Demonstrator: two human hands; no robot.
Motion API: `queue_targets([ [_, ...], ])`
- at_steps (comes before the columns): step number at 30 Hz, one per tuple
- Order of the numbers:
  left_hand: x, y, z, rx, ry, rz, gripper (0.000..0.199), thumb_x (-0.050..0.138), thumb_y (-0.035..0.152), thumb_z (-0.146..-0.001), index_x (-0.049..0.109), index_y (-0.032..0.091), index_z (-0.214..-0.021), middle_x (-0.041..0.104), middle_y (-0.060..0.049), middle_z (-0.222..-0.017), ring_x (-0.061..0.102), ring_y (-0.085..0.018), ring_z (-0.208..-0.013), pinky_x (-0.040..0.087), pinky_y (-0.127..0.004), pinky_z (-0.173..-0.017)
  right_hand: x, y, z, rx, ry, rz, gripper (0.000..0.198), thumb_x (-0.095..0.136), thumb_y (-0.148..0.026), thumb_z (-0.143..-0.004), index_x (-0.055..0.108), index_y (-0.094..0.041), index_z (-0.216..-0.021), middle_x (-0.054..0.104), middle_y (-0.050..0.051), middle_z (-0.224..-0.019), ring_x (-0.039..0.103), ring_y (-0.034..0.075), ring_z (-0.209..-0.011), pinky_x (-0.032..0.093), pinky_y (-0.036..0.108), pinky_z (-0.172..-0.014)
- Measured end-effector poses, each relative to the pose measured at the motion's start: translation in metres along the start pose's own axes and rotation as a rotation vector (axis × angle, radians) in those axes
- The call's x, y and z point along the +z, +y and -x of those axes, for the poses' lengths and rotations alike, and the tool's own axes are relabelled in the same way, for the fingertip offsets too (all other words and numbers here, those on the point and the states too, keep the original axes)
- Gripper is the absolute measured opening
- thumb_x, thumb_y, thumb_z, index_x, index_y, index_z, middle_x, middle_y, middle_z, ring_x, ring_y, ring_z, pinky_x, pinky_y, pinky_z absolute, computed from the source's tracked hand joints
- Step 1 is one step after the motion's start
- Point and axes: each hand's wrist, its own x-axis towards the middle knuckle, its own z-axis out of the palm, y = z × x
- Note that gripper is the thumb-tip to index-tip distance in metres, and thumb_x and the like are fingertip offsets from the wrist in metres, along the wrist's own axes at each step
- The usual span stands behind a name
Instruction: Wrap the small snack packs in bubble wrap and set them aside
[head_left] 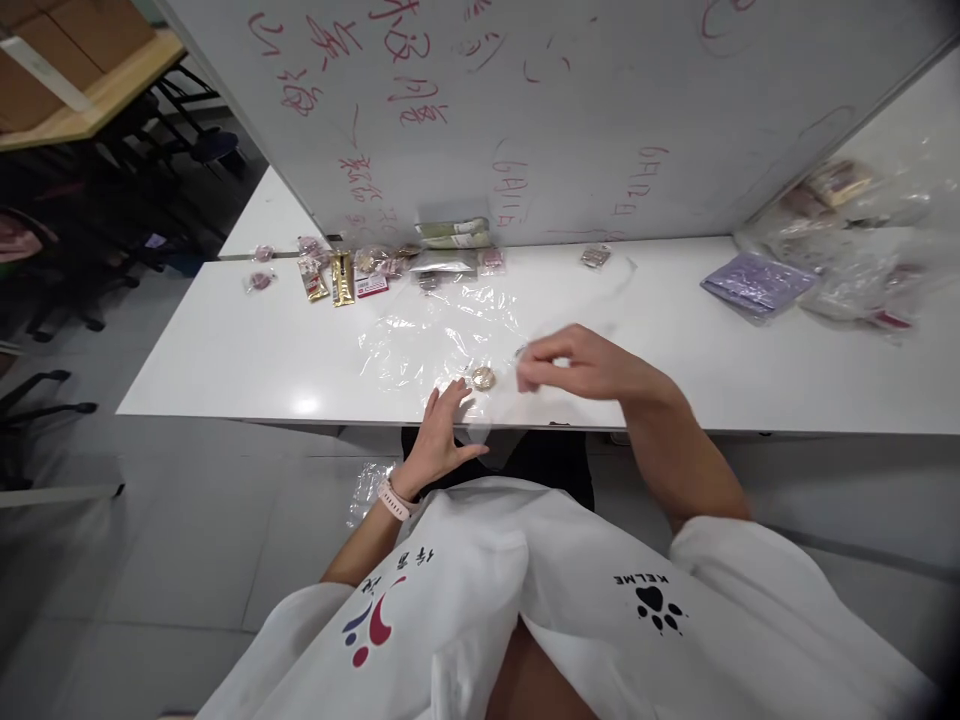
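A small round gold-coloured item [484, 378] lies near the front edge of the white table, on or beside a spread of clear plastic film [431, 335]. My left hand [441, 438] has its fingers apart at the table edge, with the fingertips just left of the gold item. To the right of that item, my right hand [574, 362] is raised, its fingers curled together and blurred by motion. Whatever may be between those fingers is hidden.
A whiteboard [525, 120] with red writing stands along the table's back. Small packets, including a gold sachet [343, 279], line its foot. One small packet [595, 257] sits farther right. A purple package [757, 286] and clear plastic bags [862, 275] lie at the right.
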Motion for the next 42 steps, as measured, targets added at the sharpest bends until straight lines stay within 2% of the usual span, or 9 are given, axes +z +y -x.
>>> queue_targets([
  [4, 0.013, 0.004, -0.001, -0.122, 0.142, 0.084, 0.095, 0.074, 0.056, -0.080, 0.020, 0.025, -0.152, 0.039, -0.017, -0.155, 0.031, -0.031, -0.149, 0.011, -0.057, -0.125, 0.010, 0.017, -0.079, -0.089, -0.148, 0.050, 0.032, 0.055, -0.038, -0.094, 0.071, -0.015, -0.080, 0.070, 0.003, -0.082, 0.056, 0.010, -0.069, 0.042, 0.025, -0.065],
  [7, 0.015, 0.010, -0.002, -0.202, 0.208, 0.188, 0.067, 0.064, 0.049, -0.091, 0.033, 0.025, -0.146, 0.052, -0.013, -0.146, 0.044, -0.027, -0.142, 0.006, -0.057, -0.125, 0.022, 0.045, -0.102, -0.152, -0.166, 0.073, 0.032, 0.056, -0.046, -0.094, 0.072, -0.020, -0.105, 0.071, 0.006, -0.111, 0.063, 0.017, -0.096, 0.047, 0.032, -0.085],
  [10, 0.018, 0.016, -0.005, -0.317, 0.387, 0.251, 0.026, 0.045, 0.035, -0.101, 0.058, 0.025, -0.120, 0.069, -0.005, -0.122, 0.055, -0.021, -0.130, 0.012, -0.053, -0.125, 0.023, 0.081, -0.091, -0.153, -0.067, 0.119, 0.036, 0.058, -0.050, -0.093, 0.071, -0.025, -0.115, 0.068, 0.006, -0.123, 0.060, 0.023, -0.115, 0.044, 0.042, -0.099],
  [16, 0.032, 0.013, -0.003, -0.426, 0.655, 0.137, 0.031, 0.047, 0.020, -0.091, 0.051, 0.022, -0.060, 0.069, -0.001, -0.087, 0.063, -0.019, -0.099, 0.032, -0.049, -0.115, 0.012, 0.142, -0.050, -0.074, 0.018, 0.355, 0.045, 0.058, -0.060, -0.090, 0.069, -0.033, -0.124, 0.059, 0.002, -0.141, 0.041, 0.031, -0.139, 0.030, 0.055, -0.113],
  [20, 0.028, 0.014, 0.007, -0.534, 0.820, -0.111, 0.007, 0.056, 0.021, -0.084, 0.061, 0.021, -0.089, 0.063, -0.011, -0.120, 0.055, -0.028, -0.119, 0.039, -0.051, -0.106, 0.019, 0.148, -0.047, -0.065, -0.089, 0.460, 0.066, 0.061, -0.069, -0.083, 0.057, -0.036, -0.140, 0.043, 0.001, -0.156, 0.031, 0.034, -0.146, 0.020, 0.056, -0.117],
  [22, 0.022, 0.021, 0.009, -0.470, 0.844, -0.248, 0.031, 0.058, 0.020, -0.084, 0.057, 0.019, -0.115, 0.051, -0.017, -0.140, 0.045, -0.031, -0.134, 0.035, -0.055, -0.110, 0.027, 0.147, -0.049, -0.103, -0.157, 0.498, 0.077, 0.063, -0.073, -0.079, 0.051, -0.037, -0.145, 0.036, 0.001, -0.160, 0.026, 0.035, -0.149, 0.016, 0.055, -0.119],
  [26, 0.018, 0.035, 0.000, -0.170, 0.369, -0.355, 0.052, 0.059, 0.025, -0.088, 0.044, 0.021, -0.138, 0.049, -0.015, -0.148, 0.041, -0.030, -0.142, 0.026, -0.055, -0.120, 0.041, 0.144, -0.049, -0.181, -0.217, 0.555, 0.080, 0.060, -0.073, -0.081, 0.045, -0.036, -0.150, 0.032, 0.002, -0.162, 0.023, 0.035, -0.149, 0.012, 0.054, -0.119],
  [29, 0.025, 0.033, -0.009, -0.183, 0.069, -0.420, 0.076, 0.067, 0.029, -0.084, 0.031, 0.017, -0.150, 0.037, -0.019, -0.157, 0.031, -0.037, -0.148, 0.025, -0.060, -0.120, 0.046, 0.139, -0.044, -0.189, -0.207, 0.565, 0.073, 0.060, -0.070, -0.084, 0.050, -0.034, -0.146, 0.039, 0.004, -0.158, 0.033, 0.035, -0.144, 0.023, 0.053, -0.115],
  [42, 0.028, 0.033, -0.073, 0.319, -0.236, -0.333, 0.051, 0.073, 0.018, -0.082, 0.048, 0.020, -0.127, 0.056, -0.014, -0.136, 0.051, -0.031, -0.133, 0.045, -0.046, -0.108, 0.086, 0.119, 0.095, 0.204, 0.406, 0.681, 0.040, 0.049, -0.037, -0.096, 0.058, -0.029, -0.134, 0.061, 0.010, -0.130, 0.057, 0.030, -0.107, 0.047, 0.046, -0.089],
])
